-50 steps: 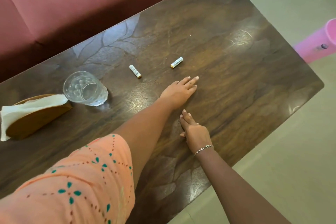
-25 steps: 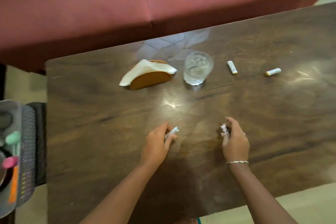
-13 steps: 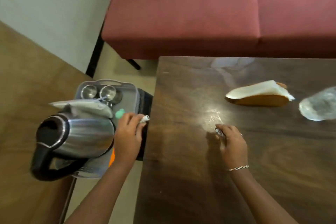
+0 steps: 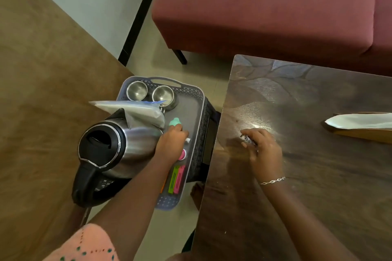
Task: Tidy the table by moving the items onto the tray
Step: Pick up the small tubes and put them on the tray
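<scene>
The left hand (image 4: 171, 142) is over the grey plastic tray with perforated walls (image 4: 199, 99), left of centre in the frame, fingers curled down around a small white cylindrical battery (image 4: 187, 140). Only one end of it shows, poking out to the right of the fingertips. Its long axis lies roughly level across the frame and points right, towards the edge of the dark wooden table (image 4: 297, 186). Whether it touches the tray floor cannot be told.

The right hand (image 4: 265, 150) rests on the table right of centre, its fingers pinching a second white battery with black print (image 4: 247, 139). That battery's free end points to the upper left of the frame, its axis slanting down to the right into the fingers.

Half a second ago the left hand was at the tray's right-hand wall with its battery tip angled up and right. It has now moved in over the tray floor, just below a mint-green object (image 4: 175, 122) and beside the stainless-steel kettle with a black lid (image 4: 114, 148). The right hand still holds its battery at much the same spot on the table. The clear drinking glass has dropped out of the frame; the wooden napkin holder with a white napkin (image 4: 360, 125) remains at the right edge.
</scene>
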